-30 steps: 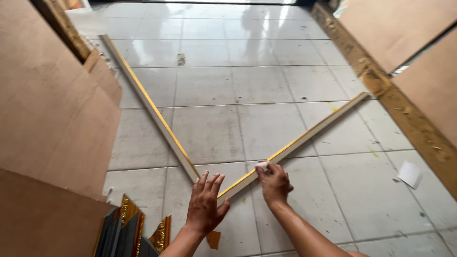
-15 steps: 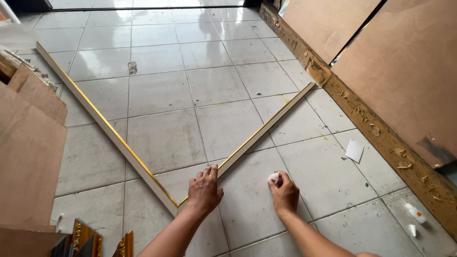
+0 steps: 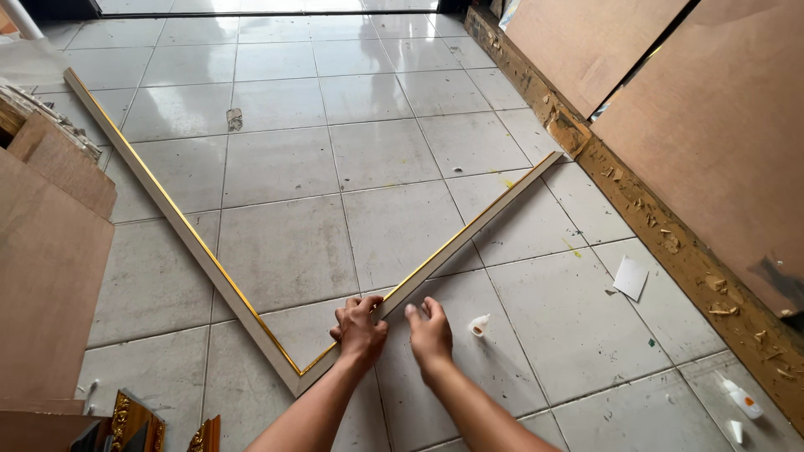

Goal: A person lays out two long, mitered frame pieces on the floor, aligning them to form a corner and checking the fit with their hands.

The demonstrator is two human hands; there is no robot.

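Two long white frame mouldings with gold inner edges lie on the tiled floor in a V, meeting at a corner joint (image 3: 300,378) near me. The left moulding (image 3: 159,201) runs up to the far left, the right moulding (image 3: 469,230) up to the right. My left hand (image 3: 360,328) grips the right moulding close to the corner, fingers curled over its edge. My right hand (image 3: 429,333) rests just beside it on the tile, fingers bent, touching the moulding's outer side. A small white glue bottle (image 3: 478,324) lies on the floor right of my right hand.
Brown boards (image 3: 50,251) lean at the left, with gold ornate frame pieces (image 3: 134,423) at the bottom left. Large boards (image 3: 712,142) and a worn wooden strip (image 3: 670,243) line the right side. A white paper scrap (image 3: 630,278) and another glue bottle (image 3: 740,398) lie on the tiles.
My right hand has let go of the small glue bottle, which now lies on the floor, and moved left next to the moulding. The view has shifted slightly.
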